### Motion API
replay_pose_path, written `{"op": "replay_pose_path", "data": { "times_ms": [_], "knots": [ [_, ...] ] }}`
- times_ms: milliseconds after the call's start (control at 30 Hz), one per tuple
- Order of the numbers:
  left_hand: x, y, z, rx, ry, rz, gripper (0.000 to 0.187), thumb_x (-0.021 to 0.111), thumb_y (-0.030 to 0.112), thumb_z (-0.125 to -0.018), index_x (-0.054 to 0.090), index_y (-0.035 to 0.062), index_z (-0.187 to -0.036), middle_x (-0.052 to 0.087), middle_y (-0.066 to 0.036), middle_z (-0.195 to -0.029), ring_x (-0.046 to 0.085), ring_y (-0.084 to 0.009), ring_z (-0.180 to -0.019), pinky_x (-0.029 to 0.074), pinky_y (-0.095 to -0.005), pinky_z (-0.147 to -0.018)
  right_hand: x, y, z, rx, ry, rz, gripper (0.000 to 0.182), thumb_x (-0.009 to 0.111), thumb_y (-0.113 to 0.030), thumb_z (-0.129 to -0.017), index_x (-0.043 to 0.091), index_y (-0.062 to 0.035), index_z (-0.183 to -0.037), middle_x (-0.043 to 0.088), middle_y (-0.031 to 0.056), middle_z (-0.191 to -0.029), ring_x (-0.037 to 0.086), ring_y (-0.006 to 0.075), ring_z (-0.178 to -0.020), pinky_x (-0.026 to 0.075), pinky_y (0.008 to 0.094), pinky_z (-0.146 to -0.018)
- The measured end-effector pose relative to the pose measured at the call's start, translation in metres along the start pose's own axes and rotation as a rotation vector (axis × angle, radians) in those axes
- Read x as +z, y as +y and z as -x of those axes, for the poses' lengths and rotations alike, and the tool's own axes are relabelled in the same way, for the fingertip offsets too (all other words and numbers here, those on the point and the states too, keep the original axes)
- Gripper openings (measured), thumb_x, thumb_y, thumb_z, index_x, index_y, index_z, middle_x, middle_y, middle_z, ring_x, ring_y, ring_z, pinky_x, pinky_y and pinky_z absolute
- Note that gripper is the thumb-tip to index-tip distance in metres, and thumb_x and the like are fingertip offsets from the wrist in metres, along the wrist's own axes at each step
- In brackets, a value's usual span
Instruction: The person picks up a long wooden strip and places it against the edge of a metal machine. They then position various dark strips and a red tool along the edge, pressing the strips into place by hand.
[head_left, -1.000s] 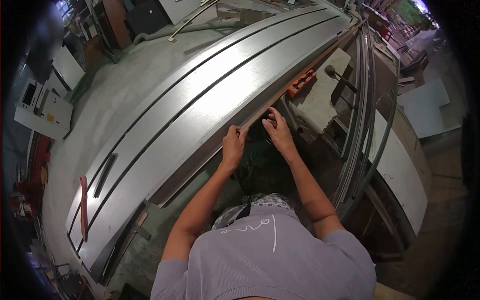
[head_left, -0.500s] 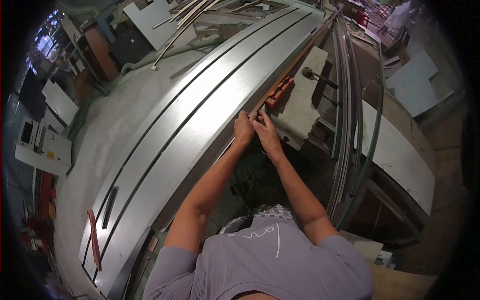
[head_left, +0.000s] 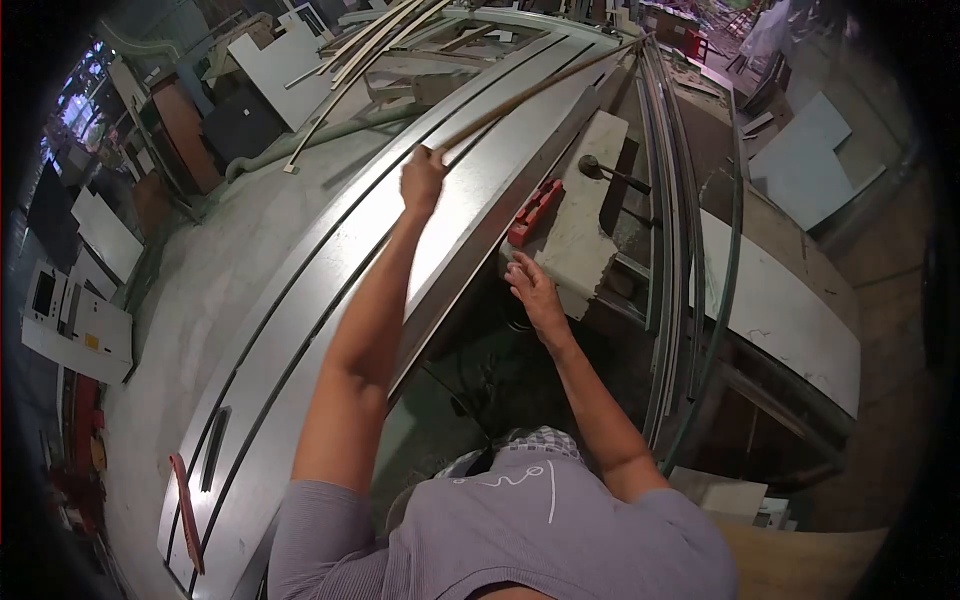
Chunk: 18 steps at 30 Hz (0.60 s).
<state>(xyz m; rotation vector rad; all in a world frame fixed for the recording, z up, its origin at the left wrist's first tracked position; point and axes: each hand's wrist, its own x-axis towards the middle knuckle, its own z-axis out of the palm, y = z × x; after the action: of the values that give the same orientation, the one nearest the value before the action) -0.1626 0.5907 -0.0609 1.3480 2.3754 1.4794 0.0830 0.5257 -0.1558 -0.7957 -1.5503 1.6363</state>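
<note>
The left hand (head_left: 423, 182) is closed around the near end of a long wooden strip (head_left: 495, 115), out over the slotted metal table (head_left: 300, 310), while the right hand (head_left: 535, 290) is partly open, fingers bent and loosely parted, with nothing visible in its grasp. The strip slants from the left fist over the table's dark slots to the far right corner, crossing the table's right-hand edge near that end; whether its middle touches the metal cannot be told. Beyond the table's left edge, open concrete floor (head_left: 240, 210) gives the left hand room on that side. The right hand has less, hovering past the table's right edge over a dark gap, just beside the pale board (head_left: 585, 225) and near the notched red block (head_left: 535, 212). Right of the board lie a round-headed tool (head_left: 590, 166) and a bundle of long metal profiles (head_left: 672, 250), running lengthwise. On the table's near left part rest a short dark bar (head_left: 215, 448) and a reddish strip (head_left: 185, 510), well apart from both hands. The wooden strip looks narrow, brown and slightly bowed in this wide view, its near tip hidden by the fist
</note>
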Motion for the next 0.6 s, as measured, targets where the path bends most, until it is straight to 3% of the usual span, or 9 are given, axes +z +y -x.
{"op": "replay_pose_path", "data": {
  "times_ms": [67, 100, 200, 400, 500, 600],
  "knots": [
    [-0.032, -0.023, -0.023, -0.021, 0.015, -0.016, 0.036, 0.055, 0.040, -0.084, 0.059, 0.0037, -0.083, 0.064, -0.015, -0.071, 0.062, -0.0336, -0.076, 0.045, -0.0434, -0.069, 0.001, -0.002, 0.009, 0.015, -0.010, -0.010, 0.054, 0.048, -0.036, -0.092, 0.036, -0.0029, -0.133, 0.047, 0.0132, -0.124, 0.049, 0.0183, -0.111, 0.038, 0.0321, -0.095],
    [-0.051, -0.035, -0.024, 0.029, 0.048, -0.205, 0.038, 0.055, 0.041, -0.083, 0.059, 0.0035, -0.085, 0.064, -0.016, -0.074, 0.062, -0.0345, -0.078, 0.044, -0.0446, -0.069, 0.001, -0.011, 0.016, 0.038, -0.025, -0.025, 0.051, 0.048, -0.033, -0.093, 0.038, -0.0019, -0.131, 0.049, 0.0128, -0.122, 0.051, 0.0178, -0.108, 0.040, 0.0315, -0.093],
    [-0.092, -0.136, -0.023, 0.135, 0.070, -0.421, 0.041, 0.054, 0.043, -0.083, 0.058, 0.0030, -0.088, 0.062, -0.021, -0.083, 0.059, -0.0390, -0.081, 0.043, -0.0482, -0.069, -0.010, -0.018, 0.036, 0.024, -0.032, -0.012, 0.043, 0.049, -0.027, -0.093, 0.044, -0.0002, -0.127, 0.054, 0.0133, -0.116, 0.055, 0.0170, -0.101, 0.043, 0.0289, -0.089],
    [-0.229, -0.287, 0.079, -0.008, -0.188, -0.794, 0.037, 0.049, 0.041, -0.087, 0.061, 0.0064, -0.091, 0.062, -0.018, -0.088, 0.058, -0.0364, -0.087, 0.044, -0.0465, -0.072, -0.076, -0.021, 0.091, 0.018, 0.051, 0.072, 0.036, 0.052, -0.020, -0.091, 0.050, -0.0006, -0.121, 0.060, 0.0134, -0.106, 0.059, 0.0162, -0.092, 0.045, 0.0262, -0.081],
    [-0.313, -0.329, 0.141, -0.086, -0.284, -0.953, 0.033, 0.054, 0.039, -0.084, 0.065, 0.0079, -0.086, 0.062, -0.016, -0.087, 0.058, -0.0340, -0.085, 0.045, -0.0443, -0.077, -0.098, -0.042, 0.121, 0.083, 0.181, 0.184, 0.033, 0.051, -0.021, -0.091, 0.053, -0.0013, -0.118, 0.062, 0.0115, -0.099, 0.061, 0.0153, -0.086, 0.046, 0.0258, -0.078],
    [-0.390, -0.356, 0.197, -0.141, -0.302, -1.140, 0.025, 0.062, 0.033, -0.079, 0.068, 0.0122, -0.091, 0.063, -0.012, -0.085, 0.057, -0.0302, -0.090, 0.046, -0.0408, -0.079, -0.121, -0.044, 0.139, 0.128, 0.320, 0.242, 0.034, 0.051, -0.023, -0.091, 0.052, -0.0039, -0.119, 0.058, 0.0106, -0.103, 0.059, 0.0160, -0.086, 0.046, 0.0273, -0.079]
  ]
}}
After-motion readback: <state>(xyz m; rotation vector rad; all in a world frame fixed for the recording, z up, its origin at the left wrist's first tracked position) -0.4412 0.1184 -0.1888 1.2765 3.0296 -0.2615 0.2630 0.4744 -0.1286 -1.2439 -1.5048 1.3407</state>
